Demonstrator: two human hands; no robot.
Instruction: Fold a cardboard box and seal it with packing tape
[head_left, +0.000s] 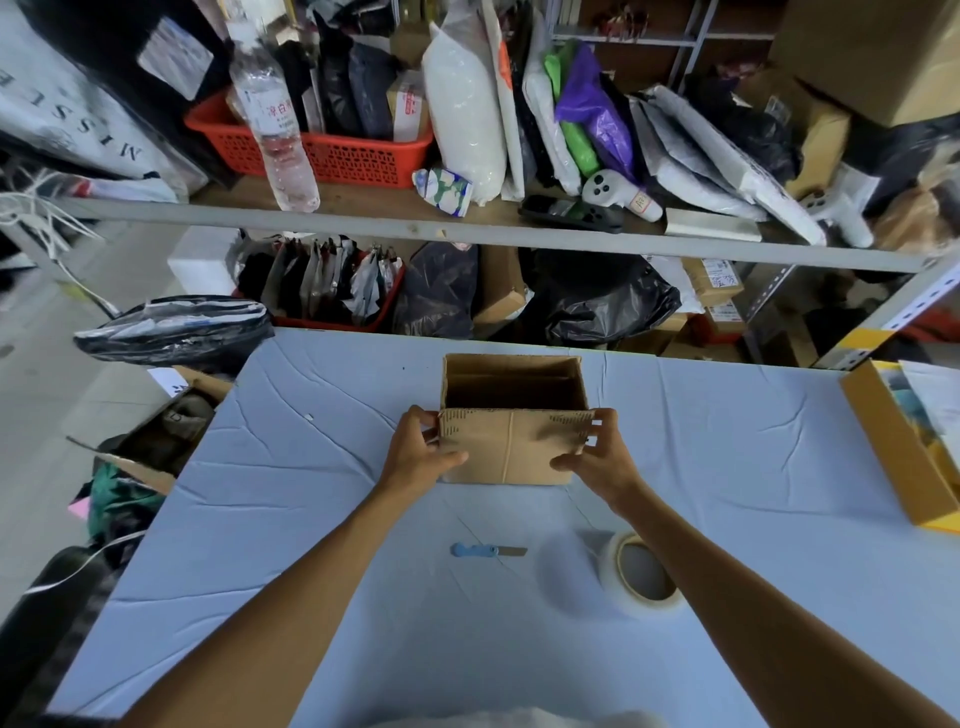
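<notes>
A small brown cardboard box (511, 447) stands on the blue cloth-covered table (291, 467), its top open and the inside dark. My left hand (423, 452) grips the box's near left corner, thumb on the front face. My right hand (592, 449) grips the near right corner the same way. A roll of clear packing tape (636, 574) lies on the table near my right forearm. A blue-handled utility knife (485, 551) lies between my arms, blade pointing right.
A yellow-edged open box (893, 441) sits at the table's right edge. Behind the table a metal shelf (467, 228) holds a red basket (332, 153), a water bottle (272, 114) and bagged goods. Open cartons (156, 436) and a black bag (171, 330) stand left of the table.
</notes>
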